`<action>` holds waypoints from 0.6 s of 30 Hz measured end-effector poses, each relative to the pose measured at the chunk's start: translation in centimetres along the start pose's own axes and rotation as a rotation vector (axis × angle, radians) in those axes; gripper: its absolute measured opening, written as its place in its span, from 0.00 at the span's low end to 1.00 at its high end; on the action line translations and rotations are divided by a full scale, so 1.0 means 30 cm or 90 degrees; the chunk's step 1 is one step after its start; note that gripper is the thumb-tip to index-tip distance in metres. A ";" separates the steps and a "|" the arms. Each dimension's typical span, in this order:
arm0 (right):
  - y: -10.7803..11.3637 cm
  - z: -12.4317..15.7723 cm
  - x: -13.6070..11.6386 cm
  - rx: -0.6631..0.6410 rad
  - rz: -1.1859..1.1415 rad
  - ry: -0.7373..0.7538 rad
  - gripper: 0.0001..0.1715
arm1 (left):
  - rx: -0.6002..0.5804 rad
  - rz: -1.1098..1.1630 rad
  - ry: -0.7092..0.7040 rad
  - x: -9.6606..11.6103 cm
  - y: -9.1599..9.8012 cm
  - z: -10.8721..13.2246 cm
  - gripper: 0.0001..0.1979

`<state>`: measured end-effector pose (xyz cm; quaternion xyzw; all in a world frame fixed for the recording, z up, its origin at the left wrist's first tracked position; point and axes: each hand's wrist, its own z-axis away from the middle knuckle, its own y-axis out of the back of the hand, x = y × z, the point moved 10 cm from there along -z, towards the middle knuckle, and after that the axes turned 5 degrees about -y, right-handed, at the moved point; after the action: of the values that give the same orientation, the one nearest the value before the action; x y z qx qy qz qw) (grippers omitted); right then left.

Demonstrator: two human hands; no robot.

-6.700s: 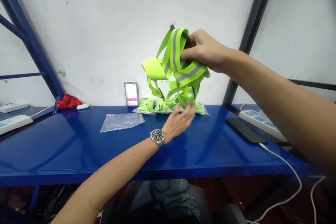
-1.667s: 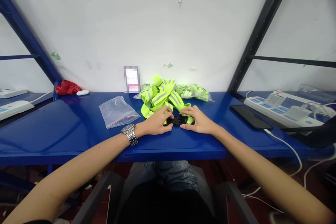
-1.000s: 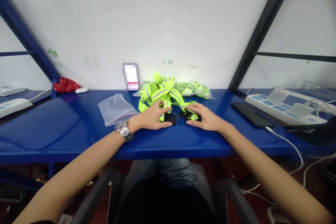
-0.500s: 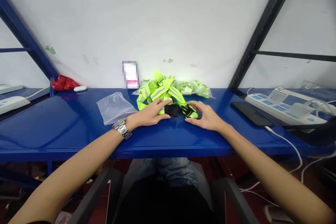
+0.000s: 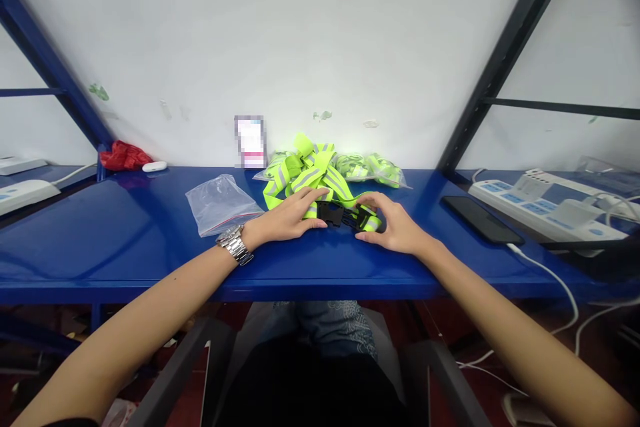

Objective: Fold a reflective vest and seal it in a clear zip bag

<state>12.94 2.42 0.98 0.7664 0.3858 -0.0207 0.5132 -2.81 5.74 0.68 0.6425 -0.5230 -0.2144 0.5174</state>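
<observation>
A neon-yellow reflective strap vest (image 5: 313, 177) lies bunched on the blue shelf (image 5: 125, 247). Its black plastic buckle (image 5: 343, 215) sits at the front of the heap, the two halves close together. My left hand (image 5: 287, 217), with a steel watch on the wrist, pinches the left buckle half between thumb and fingers. My right hand (image 5: 393, 223) pinches the right buckle half and the strap end beside it. Both hands rest on the shelf surface.
An empty clear zip bag (image 5: 220, 200) lies left of the vest. Bagged vests (image 5: 373, 170) sit behind by the wall. A black phone (image 5: 483, 220) with a white cable lies right, with power strips (image 5: 545, 203) beyond. A red cloth (image 5: 123, 155) is at far left.
The vest came down from the air onto the shelf. Since a second ago the two buckle halves, then a little apart, have been brought close together between my hands.
</observation>
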 end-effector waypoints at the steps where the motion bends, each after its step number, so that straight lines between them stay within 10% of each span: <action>1: -0.003 0.001 -0.003 -0.005 -0.008 -0.001 0.35 | -0.001 -0.004 0.001 -0.001 -0.001 0.000 0.34; 18: -0.077 0.019 -0.007 -0.131 -0.018 -0.069 0.46 | -0.007 -0.011 -0.006 0.014 -0.012 -0.002 0.35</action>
<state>11.59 2.25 -0.97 0.7020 0.3684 -0.0295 0.6087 -2.43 5.36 0.50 0.6431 -0.5189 -0.2249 0.5163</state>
